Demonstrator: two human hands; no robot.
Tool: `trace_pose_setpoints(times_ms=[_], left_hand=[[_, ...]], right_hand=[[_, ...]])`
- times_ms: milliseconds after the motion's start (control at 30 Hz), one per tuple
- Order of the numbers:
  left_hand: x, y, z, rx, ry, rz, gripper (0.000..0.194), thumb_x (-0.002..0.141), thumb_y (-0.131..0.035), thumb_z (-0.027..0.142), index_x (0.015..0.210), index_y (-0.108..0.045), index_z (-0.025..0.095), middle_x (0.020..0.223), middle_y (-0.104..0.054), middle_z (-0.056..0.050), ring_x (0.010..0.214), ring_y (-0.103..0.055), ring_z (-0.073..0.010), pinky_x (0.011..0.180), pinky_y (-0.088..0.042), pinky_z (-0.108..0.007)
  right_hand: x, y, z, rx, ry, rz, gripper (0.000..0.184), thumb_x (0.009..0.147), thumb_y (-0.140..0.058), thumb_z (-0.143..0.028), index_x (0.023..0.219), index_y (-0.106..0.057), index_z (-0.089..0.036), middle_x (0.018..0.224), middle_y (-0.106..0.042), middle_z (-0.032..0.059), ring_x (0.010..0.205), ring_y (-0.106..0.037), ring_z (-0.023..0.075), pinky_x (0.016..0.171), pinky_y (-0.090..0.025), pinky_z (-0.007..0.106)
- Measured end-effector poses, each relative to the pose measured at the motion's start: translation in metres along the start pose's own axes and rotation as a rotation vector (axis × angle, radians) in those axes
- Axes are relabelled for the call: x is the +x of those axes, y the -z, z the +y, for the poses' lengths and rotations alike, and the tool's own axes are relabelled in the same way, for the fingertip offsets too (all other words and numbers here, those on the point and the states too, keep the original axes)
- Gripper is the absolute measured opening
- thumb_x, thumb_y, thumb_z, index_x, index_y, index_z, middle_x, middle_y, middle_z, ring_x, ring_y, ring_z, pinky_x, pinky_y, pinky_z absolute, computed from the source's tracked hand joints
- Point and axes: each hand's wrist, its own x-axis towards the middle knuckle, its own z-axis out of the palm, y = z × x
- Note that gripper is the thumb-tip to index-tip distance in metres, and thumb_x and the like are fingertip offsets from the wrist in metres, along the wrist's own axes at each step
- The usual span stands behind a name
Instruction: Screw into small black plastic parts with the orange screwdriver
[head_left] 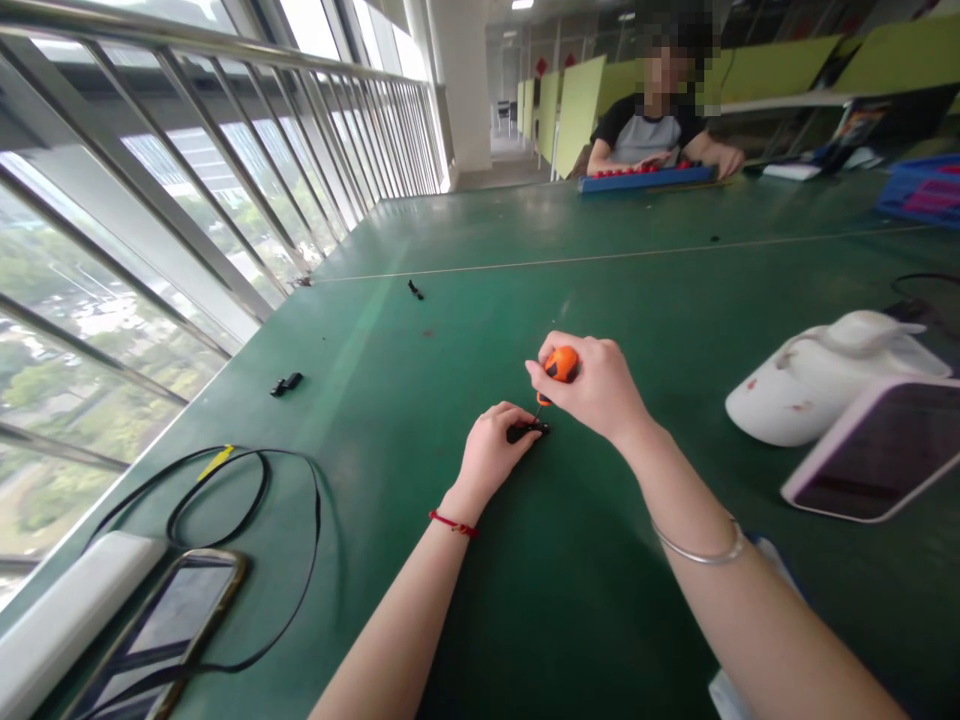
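My right hand is closed around the orange and black handle of a screwdriver, whose thin shaft points down. Below it, my left hand pinches a small black part against the green tabletop. The screwdriver's tip meets or nearly meets this part; the exact contact is too small to make out. Farther off to the left lie two more small black pieces, one nearer and one farther back.
A black cable loops over a phone beside a white box at left. At right are a white bottle lying on its side and a tilted pink-edged device. Across the table, a person sits behind a blue tray.
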Motion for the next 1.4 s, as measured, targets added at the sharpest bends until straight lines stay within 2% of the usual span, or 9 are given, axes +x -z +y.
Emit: trace_pose_setpoints(times_ms=[100,267,467,833,967,1100,1200,1300,1400], left_hand=[[0.000,0.000,0.000,0.004,-0.002,0.000,0.004,0.078,-0.065,0.017,0.082,-0.066,0.017,0.088,-0.065,-0.003,0.084,-0.061,-0.0174,0.078,-0.050,-0.030],[0.000,0.000,0.000,0.013,0.006,-0.013,0.003,0.079,-0.064,0.018,0.082,-0.066,0.018,0.089,-0.065,-0.003,0.086,-0.061,-0.0178,0.079,-0.049,-0.030],[-0.001,0.001,0.002,0.022,-0.006,-0.012,0.008,0.080,-0.063,0.020,0.086,-0.067,0.020,0.089,-0.065,-0.003,0.084,-0.060,-0.0172,0.078,-0.049,-0.030],[-0.001,0.001,0.002,-0.005,-0.003,-0.009,0.006,0.081,-0.062,0.023,0.082,-0.067,0.018,0.090,-0.065,-0.003,0.086,-0.061,-0.0177,0.081,-0.050,-0.030],[-0.001,0.001,0.003,0.008,-0.003,0.000,0.005,0.081,-0.062,0.022,0.081,-0.066,0.019,0.090,-0.067,-0.003,0.086,-0.062,-0.0177,0.080,-0.051,-0.030],[-0.002,0.004,0.009,0.079,0.012,0.030,0.008,0.082,-0.060,0.020,0.085,-0.066,0.020,0.086,-0.067,-0.002,0.081,-0.063,-0.0165,0.074,-0.050,-0.028],[-0.004,0.008,0.010,0.147,0.002,0.028,0.009,0.082,-0.058,0.019,0.087,-0.066,0.020,0.084,-0.068,-0.001,0.078,-0.063,-0.0155,0.072,-0.049,-0.027],[-0.008,0.014,0.006,0.155,-0.021,0.029,0.010,0.083,-0.056,0.018,0.088,-0.065,0.020,0.085,-0.067,-0.001,0.078,-0.063,-0.0148,0.072,-0.049,-0.026],[-0.011,0.019,-0.001,0.170,-0.053,0.034,0.011,0.083,-0.055,0.018,0.088,-0.065,0.019,0.087,-0.066,-0.002,0.080,-0.063,-0.0151,0.073,-0.050,-0.026]], right_hand=[[-0.001,0.001,0.001,0.009,0.011,0.014,0.023,0.080,-0.055,-0.036,0.063,-0.051,-0.020,0.055,-0.054,-0.0022,0.052,-0.046,0.0115,0.057,-0.034,0.024],[0.000,0.010,0.001,0.106,-0.078,0.067,0.022,0.078,-0.056,-0.034,0.062,-0.049,-0.020,0.053,-0.052,-0.0024,0.050,-0.045,0.0112,0.056,-0.035,0.024],[0.001,0.011,0.004,0.108,-0.129,-0.006,0.023,0.077,-0.057,-0.037,0.062,-0.050,-0.020,0.051,-0.050,-0.0037,0.048,-0.043,0.0103,0.053,-0.034,0.024],[0.001,0.013,0.002,0.130,-0.122,-0.006,0.023,0.077,-0.059,-0.035,0.062,-0.052,-0.020,0.052,-0.052,-0.0036,0.049,-0.044,0.0100,0.052,-0.034,0.023],[0.000,0.015,0.002,0.152,-0.115,0.061,0.023,0.077,-0.060,-0.034,0.061,-0.051,-0.020,0.053,-0.052,-0.0031,0.050,-0.044,0.0104,0.052,-0.035,0.023],[0.002,0.022,-0.006,0.219,-0.079,0.175,0.033,0.082,-0.057,-0.038,0.056,-0.046,-0.021,0.051,-0.047,-0.0022,0.050,-0.043,0.0107,0.051,-0.035,0.024],[0.002,0.030,-0.016,0.206,-0.042,0.182,0.037,0.083,-0.056,-0.039,0.053,-0.045,-0.021,0.048,-0.044,-0.0027,0.048,-0.041,0.0102,0.050,-0.035,0.024],[-0.009,0.032,-0.019,0.158,-0.039,0.174,0.031,0.082,-0.059,-0.040,0.059,-0.051,-0.020,0.056,-0.054,-0.0010,0.053,-0.048,0.0114,0.053,-0.037,0.024],[-0.037,0.020,-0.009,0.195,-0.069,0.211,0.019,0.084,-0.057,-0.035,0.072,-0.057,-0.021,0.071,-0.062,0.0014,0.064,-0.057,0.0137,0.059,-0.043,0.024]])
